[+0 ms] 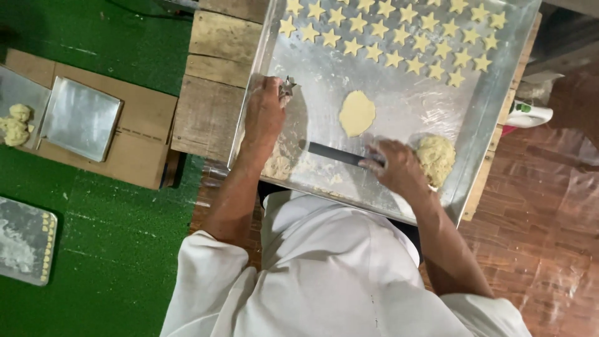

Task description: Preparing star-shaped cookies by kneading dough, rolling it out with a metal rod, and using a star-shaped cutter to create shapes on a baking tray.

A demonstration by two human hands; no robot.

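My left hand holds a small metal star-shaped cutter at the left side of a large metal tray. My right hand grips a dark rolling pin lying across the tray's near part. A flat oval of pale dough lies in the middle of the tray, between the two hands. A rough lump of dough sits just right of my right hand. Several star-shaped dough pieces lie in rows along the tray's far side.
The tray rests on a wooden bench. On the green floor at left, a cardboard sheet carries a small empty metal tray and another with dough lumps. A further tray lies at lower left. A white bottle stands right.
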